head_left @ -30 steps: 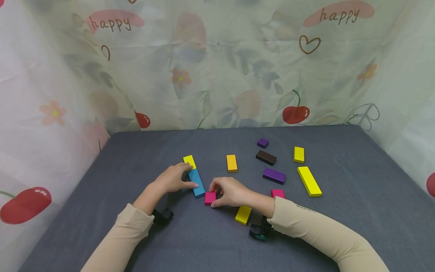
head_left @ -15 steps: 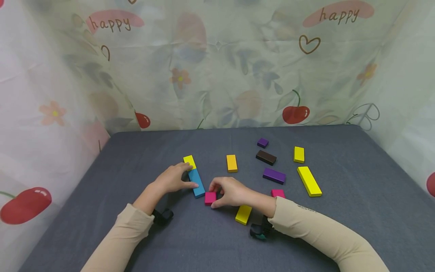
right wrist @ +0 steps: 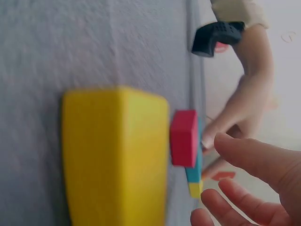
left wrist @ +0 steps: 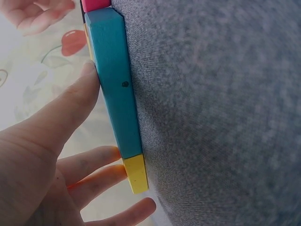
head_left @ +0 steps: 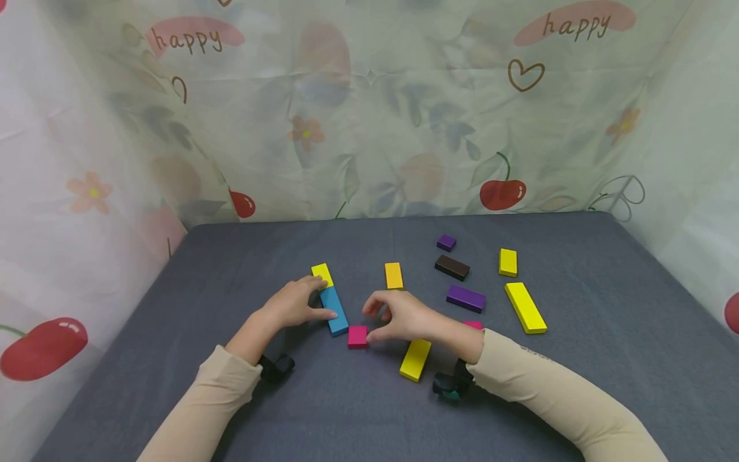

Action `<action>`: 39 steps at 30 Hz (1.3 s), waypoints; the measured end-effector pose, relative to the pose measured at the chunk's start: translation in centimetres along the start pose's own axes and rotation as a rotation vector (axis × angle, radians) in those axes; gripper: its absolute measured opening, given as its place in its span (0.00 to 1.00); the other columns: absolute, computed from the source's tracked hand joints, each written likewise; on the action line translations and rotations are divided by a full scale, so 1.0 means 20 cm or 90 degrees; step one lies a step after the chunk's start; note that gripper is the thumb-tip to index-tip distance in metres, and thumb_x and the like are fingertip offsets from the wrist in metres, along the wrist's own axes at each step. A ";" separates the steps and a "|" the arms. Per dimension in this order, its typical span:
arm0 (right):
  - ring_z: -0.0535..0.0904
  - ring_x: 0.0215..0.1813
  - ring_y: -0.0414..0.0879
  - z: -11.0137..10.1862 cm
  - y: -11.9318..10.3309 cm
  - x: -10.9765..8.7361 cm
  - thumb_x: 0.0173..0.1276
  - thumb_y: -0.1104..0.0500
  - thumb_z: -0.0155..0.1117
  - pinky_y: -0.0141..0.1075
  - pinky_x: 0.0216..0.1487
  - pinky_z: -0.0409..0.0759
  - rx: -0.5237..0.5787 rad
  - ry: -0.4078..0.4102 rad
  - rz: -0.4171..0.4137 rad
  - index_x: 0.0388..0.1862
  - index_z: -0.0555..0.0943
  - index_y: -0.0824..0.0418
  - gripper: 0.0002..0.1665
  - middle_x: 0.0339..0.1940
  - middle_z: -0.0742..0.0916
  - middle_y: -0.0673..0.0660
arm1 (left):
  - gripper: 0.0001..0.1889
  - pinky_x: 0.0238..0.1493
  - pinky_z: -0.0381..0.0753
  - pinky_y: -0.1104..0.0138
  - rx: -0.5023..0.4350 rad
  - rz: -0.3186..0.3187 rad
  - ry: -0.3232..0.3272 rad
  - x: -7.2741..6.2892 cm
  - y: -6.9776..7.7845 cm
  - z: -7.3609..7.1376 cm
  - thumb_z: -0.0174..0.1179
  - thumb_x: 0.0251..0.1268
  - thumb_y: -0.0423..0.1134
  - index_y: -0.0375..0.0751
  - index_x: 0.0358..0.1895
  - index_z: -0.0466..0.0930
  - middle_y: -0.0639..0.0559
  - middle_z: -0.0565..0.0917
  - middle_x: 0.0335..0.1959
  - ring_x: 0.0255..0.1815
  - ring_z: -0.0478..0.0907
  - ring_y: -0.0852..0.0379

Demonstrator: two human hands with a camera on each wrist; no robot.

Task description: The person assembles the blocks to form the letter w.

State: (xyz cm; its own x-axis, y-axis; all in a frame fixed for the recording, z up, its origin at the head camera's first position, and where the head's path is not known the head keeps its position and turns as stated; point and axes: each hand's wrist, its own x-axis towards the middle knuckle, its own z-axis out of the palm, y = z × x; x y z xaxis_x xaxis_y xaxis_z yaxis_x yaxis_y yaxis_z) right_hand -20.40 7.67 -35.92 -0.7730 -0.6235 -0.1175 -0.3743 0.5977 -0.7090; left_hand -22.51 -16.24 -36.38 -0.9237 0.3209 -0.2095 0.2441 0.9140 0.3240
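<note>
Clock positions are read from the pink block [head_left: 357, 337], which lies flat on the dark table [head_left: 323, 410], with 12 o'clock toward the far edge as the seated person faces it.

Between 10 and 11 o'clock: the blue block [head_left: 333, 310], its near end at the pink block's corner. The yellow end block [head_left: 323, 274] abuts its far end, in line, at 11 o'clock.

Left hand [head_left: 294, 303], 10 o'clock: digits extended, not wrapped round anything. The thumb rests on the blue block; fingertips touch the yellow end block.

Right hand [head_left: 401, 316], 2 o'clock: fingers loosely bent, holding nothing. The thumb is just beside the pink block; the right wrist view shows a gap between them.

Remaining blocks, from where I stand:
- 1 o'clock: orange block [head_left: 394, 275], near end covered by the right hand.
- Between 1 and 2: small purple block [head_left: 446, 242].
- 2 o'clock: dark brown block [head_left: 452, 267] and, farther out, short yellow block [head_left: 508, 263].
- Between 2 and 3: long purple block [head_left: 466, 299].
- 3 o'clock: second pink block [head_left: 473, 325], partly hidden by the right arm, and long yellow block [head_left: 525, 308].
- 4 o'clock: near yellow block [head_left: 415, 361].
</note>
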 end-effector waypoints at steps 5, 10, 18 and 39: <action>0.78 0.44 0.50 -0.06 0.02 0.00 0.55 0.57 0.71 0.36 0.48 0.79 -0.005 0.037 0.003 0.49 0.77 0.61 0.23 0.46 0.83 0.58 | 0.41 0.63 0.67 0.45 0.005 0.002 0.000 0.00 0.00 0.00 0.63 0.55 0.58 0.35 0.67 0.64 0.36 0.65 0.68 0.64 0.65 0.36; 0.78 0.47 0.53 -0.13 0.06 0.01 0.56 0.57 0.71 0.40 0.52 0.80 0.002 0.066 0.010 0.50 0.77 0.64 0.24 0.48 0.82 0.61 | 0.40 0.64 0.67 0.45 0.004 0.006 0.001 0.00 0.00 -0.01 0.63 0.55 0.57 0.35 0.67 0.64 0.36 0.65 0.68 0.65 0.65 0.36; 0.78 0.46 0.54 -0.21 0.15 0.06 0.56 0.57 0.71 0.42 0.51 0.79 -0.030 0.112 0.046 0.53 0.75 0.64 0.27 0.52 0.81 0.62 | 0.41 0.64 0.66 0.45 0.005 0.007 0.001 0.00 -0.01 0.00 0.63 0.55 0.57 0.35 0.67 0.64 0.36 0.65 0.68 0.66 0.64 0.36; 0.75 0.58 0.62 -0.27 0.29 0.19 0.56 0.58 0.70 0.50 0.60 0.74 -0.029 0.052 0.090 0.66 0.66 0.65 0.40 0.67 0.71 0.66 | 0.40 0.65 0.66 0.46 0.005 0.009 0.004 -0.01 0.01 -0.01 0.63 0.56 0.56 0.35 0.67 0.64 0.36 0.65 0.68 0.66 0.64 0.36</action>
State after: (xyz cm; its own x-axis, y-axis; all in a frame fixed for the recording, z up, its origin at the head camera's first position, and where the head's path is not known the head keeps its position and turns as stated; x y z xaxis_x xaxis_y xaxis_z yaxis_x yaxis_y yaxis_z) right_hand -28.33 11.42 -36.64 -0.8578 -0.4900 -0.1553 -0.2809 0.6998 -0.6568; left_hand -22.26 -16.18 -36.15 -0.9221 0.3323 -0.1985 0.2594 0.9111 0.3202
